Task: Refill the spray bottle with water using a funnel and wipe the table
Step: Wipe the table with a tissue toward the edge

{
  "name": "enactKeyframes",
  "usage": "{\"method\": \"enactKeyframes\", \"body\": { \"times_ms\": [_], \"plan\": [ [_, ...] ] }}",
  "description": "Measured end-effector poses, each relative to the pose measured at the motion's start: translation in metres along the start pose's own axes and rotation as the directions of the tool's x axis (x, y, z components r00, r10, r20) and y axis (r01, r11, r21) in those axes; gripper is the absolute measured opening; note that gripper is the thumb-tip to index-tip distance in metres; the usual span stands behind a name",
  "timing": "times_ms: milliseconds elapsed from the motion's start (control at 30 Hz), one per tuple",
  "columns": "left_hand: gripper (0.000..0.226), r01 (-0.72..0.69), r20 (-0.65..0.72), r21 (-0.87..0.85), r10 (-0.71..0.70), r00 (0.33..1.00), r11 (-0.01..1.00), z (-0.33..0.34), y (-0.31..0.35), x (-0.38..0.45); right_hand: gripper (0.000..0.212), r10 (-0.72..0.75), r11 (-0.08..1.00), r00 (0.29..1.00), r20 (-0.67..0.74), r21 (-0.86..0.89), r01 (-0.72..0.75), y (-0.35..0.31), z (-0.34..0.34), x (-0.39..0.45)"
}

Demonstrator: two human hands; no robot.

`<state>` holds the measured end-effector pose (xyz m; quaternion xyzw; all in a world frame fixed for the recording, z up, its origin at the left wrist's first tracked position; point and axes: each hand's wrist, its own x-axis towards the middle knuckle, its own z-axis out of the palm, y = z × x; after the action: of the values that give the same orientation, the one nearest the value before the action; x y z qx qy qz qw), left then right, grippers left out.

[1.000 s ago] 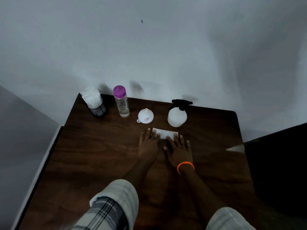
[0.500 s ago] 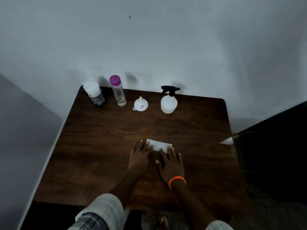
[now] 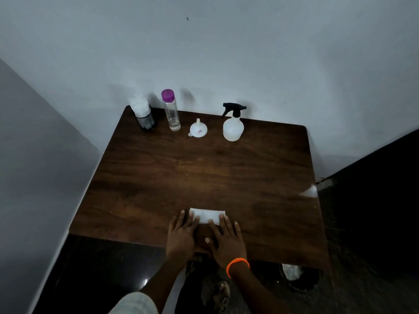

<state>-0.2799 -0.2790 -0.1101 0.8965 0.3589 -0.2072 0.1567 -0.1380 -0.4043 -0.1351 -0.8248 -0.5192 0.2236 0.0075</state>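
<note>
Item, folded white tissue (image 3: 208, 215), near edge of the table (image 3: 226, 168): light, limp, likely to bunch or tear, so I pin it under flat fingers, my left hand (image 3: 181, 234) and right hand (image 3: 226, 240) side by side.

One spray bottle (image 3: 233, 125), one funnel (image 3: 198, 129), one water bottle (image 3: 171, 111), one tissue holder (image 3: 143, 114), one folded tissue (image 3: 207, 215), two hands.

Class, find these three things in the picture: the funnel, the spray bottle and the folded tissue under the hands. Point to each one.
funnel (image 3: 198, 130): head view, on its white cone.
spray bottle (image 3: 233, 130): head view, on its white body below the black trigger.
folded tissue (image 3: 208, 214): head view, on the bare white part beyond the fingertips.
</note>
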Motion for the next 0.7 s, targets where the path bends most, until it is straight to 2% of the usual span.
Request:
{"method": "enactKeyframes", "body": {
  "times_ms": [167, 300, 400, 500, 600, 700],
  "plan": [
    [0.069, 0.023, -0.012, -0.029, -0.024, 1.000, 0.999, 0.026, 0.025, -0.034, 0.068, 0.003, 1.000, 0.999, 0.046, -0.013, -0.002, 0.008, 0.009, -0.037],
    [0.081, 0.014, 0.052, -0.039, -0.012, 0.999, 0.999, 0.043, 0.042, -0.040, 0.066, 0.023, 1.000, 0.996, 0.082, -0.021, -0.021, 0.025, 0.006, -0.058],
    [0.073, -0.021, 0.036, -0.032, 0.023, 0.999, 0.999, 0.045, 0.061, -0.038, 0.064, 0.047, 0.998, 0.995, 0.088, -0.047, -0.043, 0.045, 0.002, -0.067],
    [0.072, -0.051, 0.053, -0.046, 0.054, 0.997, 0.998, 0.030, 0.075, -0.029, 0.064, 0.070, 0.996, 0.994, 0.088, -0.058, -0.066, 0.064, 0.001, -0.066],
    [0.085, -0.091, 0.027, -0.006, 0.091, 0.995, 0.996, 0.016, 0.083, -0.016, 0.060, 0.091, 0.994, 0.992, 0.093, -0.068, -0.085, 0.078, -0.002, -0.058],
    [0.079, -0.101, 0.009, 0.017, 0.101, 0.995, 0.995, 0.004, 0.086, 0.005, 0.059, 0.133, 0.989, 0.986, 0.103, -0.073, -0.126, 0.085, -0.009, -0.043]
  ]
}}
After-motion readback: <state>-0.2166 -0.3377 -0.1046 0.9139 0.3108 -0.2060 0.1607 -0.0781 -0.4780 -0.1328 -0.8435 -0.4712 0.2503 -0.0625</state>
